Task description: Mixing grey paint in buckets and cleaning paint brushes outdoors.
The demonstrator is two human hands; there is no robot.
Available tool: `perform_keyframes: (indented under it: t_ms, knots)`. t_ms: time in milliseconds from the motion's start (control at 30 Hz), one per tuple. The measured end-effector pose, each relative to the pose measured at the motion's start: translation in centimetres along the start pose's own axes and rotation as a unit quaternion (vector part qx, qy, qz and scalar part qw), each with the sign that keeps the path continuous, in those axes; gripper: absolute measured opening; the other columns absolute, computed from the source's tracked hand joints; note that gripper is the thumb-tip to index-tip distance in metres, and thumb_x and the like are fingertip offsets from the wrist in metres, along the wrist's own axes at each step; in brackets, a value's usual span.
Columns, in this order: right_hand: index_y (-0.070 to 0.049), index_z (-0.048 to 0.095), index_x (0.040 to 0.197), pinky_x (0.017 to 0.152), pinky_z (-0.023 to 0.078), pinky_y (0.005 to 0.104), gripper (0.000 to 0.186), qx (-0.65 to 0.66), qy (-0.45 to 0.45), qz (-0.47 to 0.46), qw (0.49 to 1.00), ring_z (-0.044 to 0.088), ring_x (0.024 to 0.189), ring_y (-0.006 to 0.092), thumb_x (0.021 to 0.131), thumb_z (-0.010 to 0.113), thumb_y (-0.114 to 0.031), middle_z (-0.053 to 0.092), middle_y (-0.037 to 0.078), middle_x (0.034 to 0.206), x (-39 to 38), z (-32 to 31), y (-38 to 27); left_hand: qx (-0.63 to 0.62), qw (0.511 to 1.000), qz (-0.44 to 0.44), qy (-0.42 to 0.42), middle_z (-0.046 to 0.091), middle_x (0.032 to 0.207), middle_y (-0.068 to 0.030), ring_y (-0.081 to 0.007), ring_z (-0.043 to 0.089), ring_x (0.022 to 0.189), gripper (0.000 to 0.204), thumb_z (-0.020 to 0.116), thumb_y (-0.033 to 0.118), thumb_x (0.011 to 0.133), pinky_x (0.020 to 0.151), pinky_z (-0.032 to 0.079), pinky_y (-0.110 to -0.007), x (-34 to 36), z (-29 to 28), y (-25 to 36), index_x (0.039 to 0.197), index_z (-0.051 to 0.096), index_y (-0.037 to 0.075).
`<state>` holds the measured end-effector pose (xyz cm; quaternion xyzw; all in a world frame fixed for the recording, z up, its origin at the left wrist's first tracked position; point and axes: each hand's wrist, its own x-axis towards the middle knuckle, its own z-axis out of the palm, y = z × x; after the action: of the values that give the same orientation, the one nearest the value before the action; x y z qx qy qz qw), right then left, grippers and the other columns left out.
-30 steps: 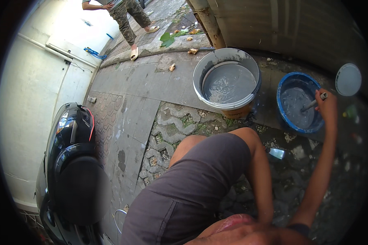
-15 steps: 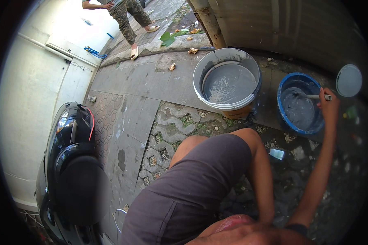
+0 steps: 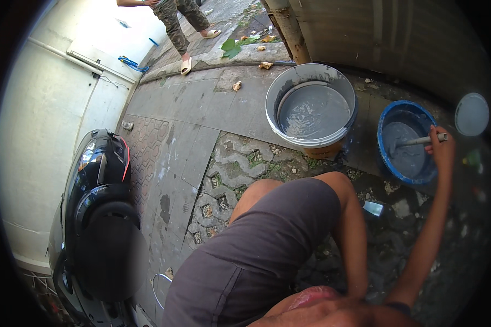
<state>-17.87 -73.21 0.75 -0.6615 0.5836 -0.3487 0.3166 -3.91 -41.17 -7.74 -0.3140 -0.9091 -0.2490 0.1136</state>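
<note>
My right hand point(image 3: 441, 146) reaches out at the right, its fingers wrapped round a pale, pipe-like stick point(image 3: 416, 141). The stick's lower end dips into thick grey liquid point(image 3: 402, 155) inside a blue tub point(image 3: 381, 143). Left of that tub stands a larger white bucket point(image 3: 348, 91), also holding grey liquid and smeared grey along its inner wall. My left hand does not show. My bent leg in dark shorts point(image 3: 272, 223) fills the lower middle.
A round pale lid point(image 3: 472, 114) is beyond the tub. A small light packet point(image 3: 373, 208) lies on the paving by my leg. A black motorcycle point(image 3: 101, 207) stands at the left. Another person in camouflage trousers point(image 3: 175, 27) stands at the far left, near a white wall point(image 3: 49, 136).
My right hand has shifted slightly lower, and the stick now slants across the blue tub with more of its length showing. The whole view has shifted a little.
</note>
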Motion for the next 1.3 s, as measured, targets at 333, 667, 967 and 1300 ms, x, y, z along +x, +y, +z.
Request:
perform_keyframes:
  t_ms: [333,667,967,1300]
  knots:
    - [0.000,0.065,0.086,0.045,0.046,0.0252,0.032,-0.026,0.042,-0.024,0.998,0.065,0.053,0.0117,0.101,0.059,-0.027,0.063,0.008,0.065,-0.3,0.4,-0.1,-0.021,1.000,-0.015,-0.010,0.070,0.096,0.0022,-0.0212,0.067,0.091,0.018,0.059,0.033,0.090,0.077,0.051,-0.042,-0.2,0.7,-0.2,0.097,0.073,0.024]
    - [-0.002,0.068,0.090,0.043,0.047,0.0260,0.030,-0.092,0.005,-0.014,0.996,0.065,0.052,0.0124,0.101,0.060,-0.029,0.064,0.007,0.066,-0.6,0.3,0.4,-0.044,0.998,-0.036,-0.027,0.071,0.097,0.0020,-0.0217,0.068,0.091,0.019,0.060,0.034,0.090,0.077,0.051,-0.043,-0.9,1.3,-0.1,0.098,0.074,0.024]
    - [-0.003,0.068,0.090,0.045,0.047,0.0258,0.030,-0.090,0.014,-0.006,0.996,0.065,0.052,0.0120,0.100,0.061,-0.029,0.064,0.009,0.067,-1.5,0.3,-0.6,-0.061,0.996,-0.050,-0.045,0.071,0.098,0.0018,-0.0221,0.068,0.092,0.020,0.060,0.034,0.089,0.078,0.051,-0.043,-1.4,1.5,0.0,0.098,0.074,0.024]
    - [-0.002,0.066,0.087,0.045,0.047,0.0265,0.032,-0.092,-0.035,0.024,0.995,0.066,0.053,0.0131,0.101,0.059,-0.030,0.062,0.008,0.064,-0.6,-0.1,0.6,-0.080,0.993,-0.066,-0.064,0.072,0.099,0.0017,-0.0226,0.068,0.092,0.021,0.061,0.035,0.088,0.078,0.051,-0.044,-2.1,1.4,0.1,0.099,0.074,0.024]
